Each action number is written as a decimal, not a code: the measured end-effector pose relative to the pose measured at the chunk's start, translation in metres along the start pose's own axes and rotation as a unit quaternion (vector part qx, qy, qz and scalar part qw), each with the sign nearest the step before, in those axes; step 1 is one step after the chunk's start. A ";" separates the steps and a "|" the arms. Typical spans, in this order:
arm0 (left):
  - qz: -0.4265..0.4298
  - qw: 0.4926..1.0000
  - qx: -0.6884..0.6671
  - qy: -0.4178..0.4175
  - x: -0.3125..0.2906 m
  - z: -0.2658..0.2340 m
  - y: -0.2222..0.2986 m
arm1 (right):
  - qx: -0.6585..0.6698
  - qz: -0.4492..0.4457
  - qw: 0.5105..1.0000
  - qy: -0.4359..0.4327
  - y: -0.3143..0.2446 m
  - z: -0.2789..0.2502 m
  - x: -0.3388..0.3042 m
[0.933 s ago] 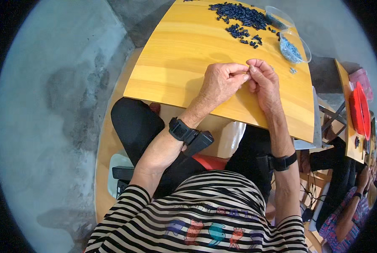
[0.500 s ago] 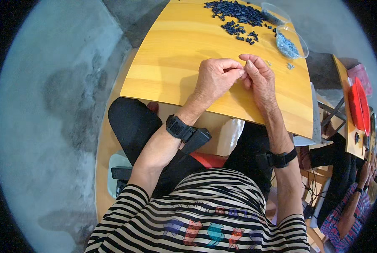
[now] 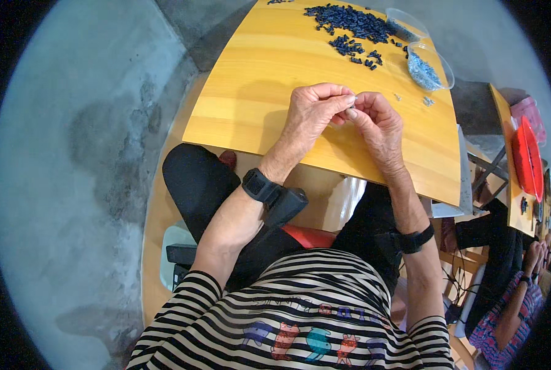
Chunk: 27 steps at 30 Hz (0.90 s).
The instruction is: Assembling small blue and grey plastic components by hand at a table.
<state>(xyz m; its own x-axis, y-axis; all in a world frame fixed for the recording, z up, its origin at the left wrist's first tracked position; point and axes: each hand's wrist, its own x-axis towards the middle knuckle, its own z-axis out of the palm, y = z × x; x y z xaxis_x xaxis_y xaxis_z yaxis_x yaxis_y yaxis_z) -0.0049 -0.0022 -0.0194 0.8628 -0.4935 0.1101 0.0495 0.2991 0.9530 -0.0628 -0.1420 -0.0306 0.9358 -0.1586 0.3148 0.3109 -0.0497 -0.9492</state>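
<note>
Between the closely pinched fingertips of left hand [image 3: 312, 114] and right hand [image 3: 381, 126], a tiny dark piece [image 3: 352, 106] risked dropping if either slackened.

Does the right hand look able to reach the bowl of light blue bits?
Probably yes: the clear bowl stands beyond the right hand, with only a few loose bits between, though that hand seemingly pinches a tiny dark piece alongside the left hand.
</note>
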 end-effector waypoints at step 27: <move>-0.039 0.994 -0.099 -0.006 0.003 -0.009 0.004 | 0.086 0.065 0.993 0.058 -0.006 0.000 -0.001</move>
<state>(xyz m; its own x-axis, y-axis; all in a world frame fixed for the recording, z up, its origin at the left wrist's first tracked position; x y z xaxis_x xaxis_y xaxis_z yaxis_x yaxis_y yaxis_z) 0.0022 0.0048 -0.0173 0.8460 -0.5316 0.0423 0.2152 0.4128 0.8850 -0.0654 -0.1413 -0.0248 0.9476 -0.2649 0.1787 0.2224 0.1452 -0.9641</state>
